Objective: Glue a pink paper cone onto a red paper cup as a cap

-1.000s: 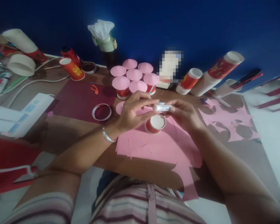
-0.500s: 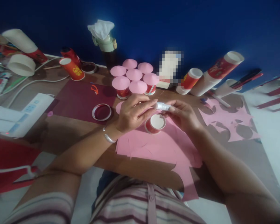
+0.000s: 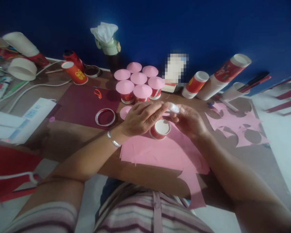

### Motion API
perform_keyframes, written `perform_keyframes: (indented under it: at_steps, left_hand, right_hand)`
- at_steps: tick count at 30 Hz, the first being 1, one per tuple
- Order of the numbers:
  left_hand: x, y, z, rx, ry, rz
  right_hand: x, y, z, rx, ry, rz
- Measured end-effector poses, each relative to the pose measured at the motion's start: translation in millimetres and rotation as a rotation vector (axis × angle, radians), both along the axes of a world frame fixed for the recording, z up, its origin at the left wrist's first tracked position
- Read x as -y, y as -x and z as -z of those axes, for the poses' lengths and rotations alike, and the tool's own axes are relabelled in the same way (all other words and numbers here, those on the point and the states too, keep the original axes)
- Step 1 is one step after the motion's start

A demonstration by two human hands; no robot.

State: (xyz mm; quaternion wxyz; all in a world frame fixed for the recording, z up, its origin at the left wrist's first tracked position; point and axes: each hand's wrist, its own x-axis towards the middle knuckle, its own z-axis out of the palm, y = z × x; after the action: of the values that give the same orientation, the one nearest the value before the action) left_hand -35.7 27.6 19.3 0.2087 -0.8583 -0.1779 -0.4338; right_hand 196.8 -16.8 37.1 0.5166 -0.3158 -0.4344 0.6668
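With my right hand [image 3: 190,121] clamped on the glue stick [image 3: 173,107] and my left hand [image 3: 140,118] pinching its near end, I'd judge it best to twist squarely, directly above the red paper cup [image 3: 160,128] below my fingers.

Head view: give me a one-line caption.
Both hands, left hand and right hand, hold a white glue stick above a red paper cup.

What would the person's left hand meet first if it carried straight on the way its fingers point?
The left hand points right, so it would first meet the white tube in the right hand. Depth is unclear; they may already touch.
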Motion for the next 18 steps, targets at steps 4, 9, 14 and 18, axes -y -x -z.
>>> perform_keyframes:
  at_steps: [4, 9, 14, 18]
  left_hand:
    - [-0.1, -0.1, 4.8, -0.080, 0.061, 0.064]
    - [-1.6, -3.5, 7.0, -0.027, 0.198, 0.076]
    - [-1.5, -4.5, 7.0, 0.004, 0.248, 0.065]
    - [-2.7, -4.1, 7.5, -0.039, 0.279, 0.058]
  right_hand:
    - [0.1, -1.9, -1.7, -0.042, 0.001, 0.020]
    - [-1.5, -5.3, -0.3, -0.023, 0.049, 0.011]
    - [-2.4, -1.8, 3.4, 0.038, 0.068, 0.032]
    - [-2.9, 0.5, 4.3, 0.066, 0.047, 0.054]
